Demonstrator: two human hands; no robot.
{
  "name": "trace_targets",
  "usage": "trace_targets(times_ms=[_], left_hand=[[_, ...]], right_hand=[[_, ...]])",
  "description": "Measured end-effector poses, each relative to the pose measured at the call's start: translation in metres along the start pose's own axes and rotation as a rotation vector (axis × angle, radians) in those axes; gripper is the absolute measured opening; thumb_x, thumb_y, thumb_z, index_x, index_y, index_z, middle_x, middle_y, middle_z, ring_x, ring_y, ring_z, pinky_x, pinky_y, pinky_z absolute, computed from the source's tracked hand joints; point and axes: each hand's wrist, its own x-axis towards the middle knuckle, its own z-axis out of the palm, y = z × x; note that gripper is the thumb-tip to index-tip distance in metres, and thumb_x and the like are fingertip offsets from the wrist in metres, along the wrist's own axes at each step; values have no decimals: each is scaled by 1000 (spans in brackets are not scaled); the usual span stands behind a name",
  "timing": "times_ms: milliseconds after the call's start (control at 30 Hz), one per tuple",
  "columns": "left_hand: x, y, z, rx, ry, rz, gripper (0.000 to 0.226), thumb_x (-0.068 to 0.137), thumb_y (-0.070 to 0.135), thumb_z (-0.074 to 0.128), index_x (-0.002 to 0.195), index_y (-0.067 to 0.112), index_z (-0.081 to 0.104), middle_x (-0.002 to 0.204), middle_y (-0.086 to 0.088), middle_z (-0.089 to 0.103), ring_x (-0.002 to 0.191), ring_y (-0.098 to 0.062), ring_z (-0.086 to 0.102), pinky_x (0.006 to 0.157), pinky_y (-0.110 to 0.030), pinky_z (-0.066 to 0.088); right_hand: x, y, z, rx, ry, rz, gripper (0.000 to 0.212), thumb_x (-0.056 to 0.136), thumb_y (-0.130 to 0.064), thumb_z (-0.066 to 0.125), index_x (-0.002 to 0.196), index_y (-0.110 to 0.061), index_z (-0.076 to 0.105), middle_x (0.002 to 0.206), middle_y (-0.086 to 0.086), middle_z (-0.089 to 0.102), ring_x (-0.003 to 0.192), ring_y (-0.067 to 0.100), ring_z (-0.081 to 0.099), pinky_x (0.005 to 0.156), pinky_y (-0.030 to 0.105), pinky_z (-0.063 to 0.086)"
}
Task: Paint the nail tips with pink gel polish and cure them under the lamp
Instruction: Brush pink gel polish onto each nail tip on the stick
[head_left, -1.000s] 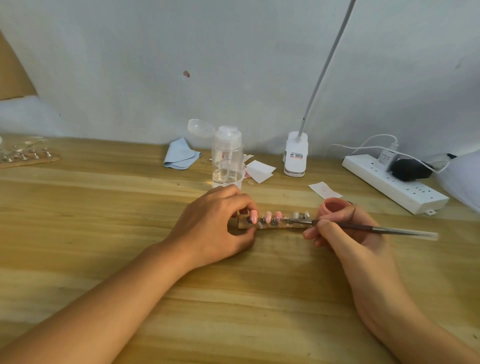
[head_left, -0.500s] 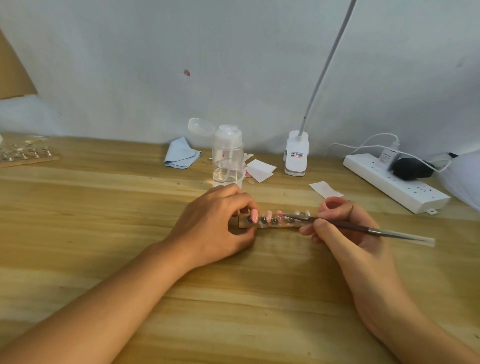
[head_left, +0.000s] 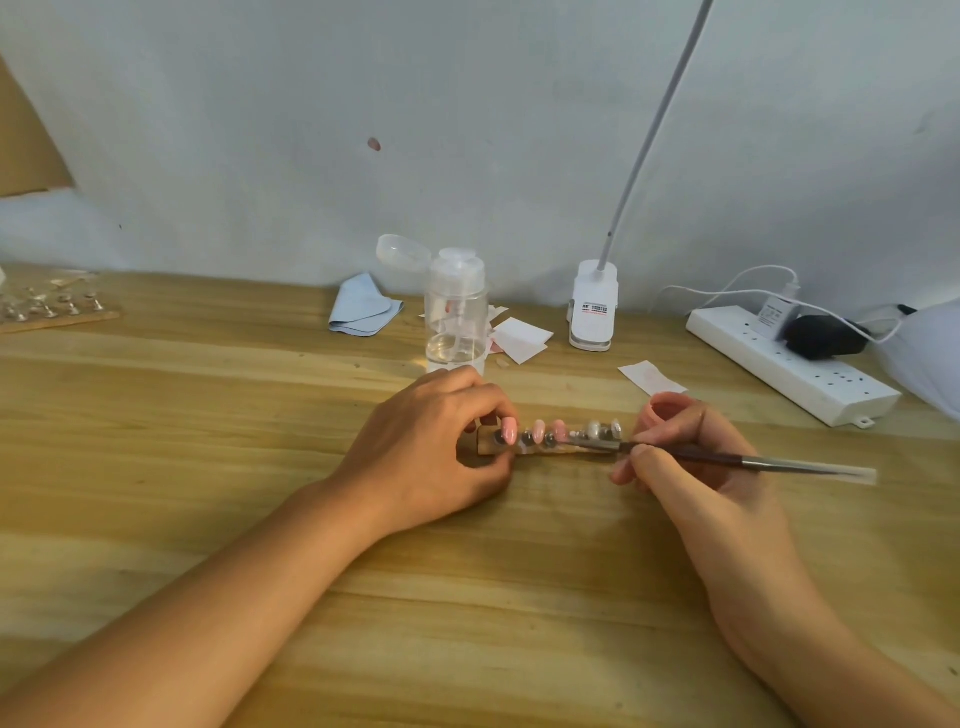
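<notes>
On table (head_left: 208, 415), brush (head_left: 753, 460) at nail strip (head_left: 550, 448)

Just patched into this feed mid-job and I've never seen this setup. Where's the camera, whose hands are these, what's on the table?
There is no machine here: a person works with bare hands, and the single picture comes from a camera worn on their head, looking down at the wooden table. The left hand pinches one end of a small holder carrying nail tips: three pink tips, then pale tips. The right hand holds a thin brush, its tip at the holder. Behind stand a clear pump bottle, a blue cloth, paper squares, a white lamp base and a power strip.
</notes>
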Motion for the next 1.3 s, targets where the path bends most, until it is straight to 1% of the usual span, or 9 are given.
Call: trace_targets(times_ms=[300,367,500,700,867,1000,1133,1200,1300], left_hand=[[0,0,0,17,-1,-1,14,75,41,67,88,37,61,90,17,55,85,-3,51,69,-26,47],[0,-1,1,18,1,1,14,75,41,66,88,37,62,90,17,55,84,-2,51,69,-26,48],[0,-1,0,11,5,1,12,75,41,66,86,38,60,89,17,55,84,-1,50,69,-25,47],[0,0,0,2,-3,2,12,75,42,65,84,41,58,89,18,54,83,-1,50,68,-24,46],[0,0,0,-2,-8,-1,12,75,41,66,83,41,58,88,17,55,83,-2,51,68,-25,46],[0,0,0,3,-6,-4,13,75,40,67,83,41,57,88,17,54,83,-2,50,68,-25,46],[0,-2,1,9,7,-6,14,74,38,68,86,37,61,88,17,54,84,-2,50,69,-25,46],[0,-2,1,8,6,-1,15,75,39,68,88,38,61,89,18,54,84,-2,50,69,-25,46],[1,-3,2,4,13,0,14,78,40,66,91,39,63,90,17,55,84,-3,52,68,-26,47]], right_hand=[[-1,-2,-1,-2,-20,4,23,82,13,59,72,-7,52,109,33,55,71,3,65,76,22,48],[0,0,-1,-10,-28,6,19,81,13,59,74,-3,51,107,30,56,72,-2,65,76,19,49],[1,2,-2,13,-18,-5,23,82,14,57,72,-6,51,105,22,55,63,5,65,69,14,50],[1,3,-3,26,4,-16,21,76,3,66,69,-12,54,109,35,55,77,-3,66,74,9,48],[1,6,-3,-2,-3,-18,33,82,11,59,65,-17,55,107,34,56,80,-1,66,75,13,48],[2,6,-5,17,10,-48,29,82,15,57,68,-10,52,104,35,56,85,6,66,75,15,49],[1,5,-5,48,8,-50,26,78,9,64,67,-12,54,104,36,54,99,30,62,80,15,49],[1,6,-5,36,16,-56,27,80,12,61,67,-10,53,103,36,54,98,27,62,81,15,48],[-2,4,-5,49,53,-126,22,82,17,56,74,-3,51,96,34,56,90,19,64,79,33,53]])
